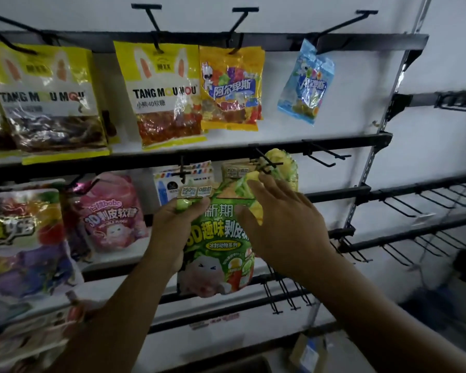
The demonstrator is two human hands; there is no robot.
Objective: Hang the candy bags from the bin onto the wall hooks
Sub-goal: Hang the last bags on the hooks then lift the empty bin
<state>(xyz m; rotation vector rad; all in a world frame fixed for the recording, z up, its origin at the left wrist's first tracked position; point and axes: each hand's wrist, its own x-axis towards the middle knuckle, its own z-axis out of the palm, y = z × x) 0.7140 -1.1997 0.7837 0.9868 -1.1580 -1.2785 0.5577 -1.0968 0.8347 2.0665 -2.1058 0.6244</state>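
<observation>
1. Closest to me, the person's left hand (178,224) has its fingers curled round the upper left edge of a glossy green plastic candy bag with a cartoon face (218,246), holding it up in front of the rack.
2. The right hand (283,219) lies on the bag's top right, fingers stretched nearly straight, tips pressing the crumpled top edge.
3. That top edge sits right at a black wire hook (267,162) on the middle rail. Can't tell if it's threaded on.
4. A yellow crinkly bag (285,162) hangs on the same hook behind it.
5. To the left on that rail hang a white-and-blue bag (170,184) and a pink bag (111,214).
6. On the top rail hang two yellow TANG MOU MOU bags (159,92), a yellow gummy bag (230,87) and a tilted light blue bag (307,82).
</observation>
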